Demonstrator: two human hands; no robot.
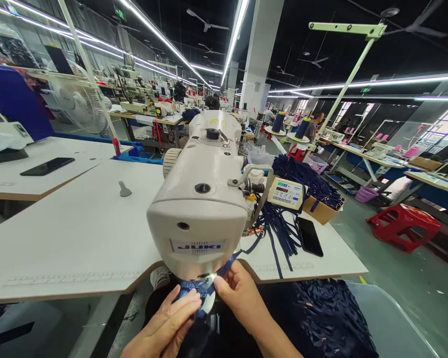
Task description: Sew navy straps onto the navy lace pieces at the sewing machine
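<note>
A cream sewing machine (201,199) fills the middle of the view, its head end towards me. Under the head lies a small navy blue fabric piece (194,288) with a blue strap (231,262) running off to the upper right. My left hand (168,325) presses its fingertips on the fabric from the lower left. My right hand (239,296) pinches the strap and fabric just right of the needle area. The needle itself is hidden by the machine head and a bright light spot.
Navy straps (280,228) spill over the white table (70,233) beside a control panel (285,193), a black phone (309,236) and a cardboard box (321,211). More navy pieces (328,313) lie at lower right. A red stool (403,226) stands on the floor. Another phone (47,166) lies at left.
</note>
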